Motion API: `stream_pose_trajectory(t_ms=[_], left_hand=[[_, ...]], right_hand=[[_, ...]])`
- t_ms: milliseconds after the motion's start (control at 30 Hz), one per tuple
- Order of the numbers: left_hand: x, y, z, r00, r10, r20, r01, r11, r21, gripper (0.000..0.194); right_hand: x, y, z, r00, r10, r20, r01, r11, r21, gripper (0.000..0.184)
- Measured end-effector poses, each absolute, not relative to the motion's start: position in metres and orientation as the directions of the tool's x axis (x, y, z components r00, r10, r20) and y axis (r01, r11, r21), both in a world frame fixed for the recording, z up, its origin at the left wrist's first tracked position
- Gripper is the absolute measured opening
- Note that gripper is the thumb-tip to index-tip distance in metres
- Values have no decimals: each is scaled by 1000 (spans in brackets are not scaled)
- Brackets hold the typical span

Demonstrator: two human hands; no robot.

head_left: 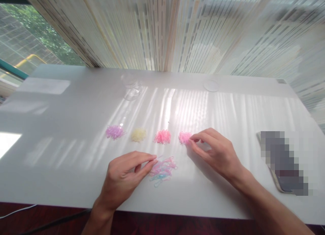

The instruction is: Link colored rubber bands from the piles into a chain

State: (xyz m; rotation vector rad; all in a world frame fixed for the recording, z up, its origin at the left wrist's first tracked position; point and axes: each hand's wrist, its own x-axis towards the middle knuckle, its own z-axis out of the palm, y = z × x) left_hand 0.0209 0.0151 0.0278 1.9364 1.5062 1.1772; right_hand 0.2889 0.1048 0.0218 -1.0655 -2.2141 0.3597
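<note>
Thumb and fingertips of my left hand [127, 172] are pinched together at the left edge of a loose mixed pile [165, 167] of small pink, lilac and blue plastic-looking loops; whatever they hold is hidden. My right hand [215, 148] is closed in a pinch at the right side of a bright pink heap [184, 137], seemingly on one small pink loop. Left of it, in a row, lie a coral-pink heap [163, 137], a pale yellow heap [138, 135] and a purple heap [114, 132] of similar little loops.
A clear, see-through container [132, 91] stands toward the back of the white table [76, 126]. A clear round lid [211, 85] lies at the back right. At the right is a phone-like dark object [283, 162], blurred out. String curtains [152, 32] hang behind the table.
</note>
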Motion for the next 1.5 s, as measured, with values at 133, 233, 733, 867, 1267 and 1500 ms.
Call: stream_pose_trajectory(t_ms=[133, 233, 733, 867, 1267, 1500], left_hand=[[18, 14, 28, 32, 927, 373, 585, -320, 745, 5], [12, 13, 28, 16, 922, 388, 608, -317, 728, 5], [-13, 0, 28, -36, 901, 432, 614, -322, 721, 6], [-18, 0, 28, -63, 900, 432, 626, -301, 719, 7], [-45, 9, 35, -214, 864, 456, 812, -103, 575, 8], [-60, 21, 29, -139, 837, 530, 920, -89, 382, 9]], right_hand=[[284, 105, 29, -395, 741, 543, 580, 659, -479, 12], [274, 103, 34, -346, 738, 580, 564, 657, -499, 12], [228, 99, 14, -525, 698, 487, 620, 705, -344, 15], [234, 97, 18, -531, 671, 518, 595, 730, -335, 9], [241, 87, 21, -581, 566, 586, 403, 825, -397, 14], [248, 84, 18, -588, 603, 540, 347, 791, -504, 17]])
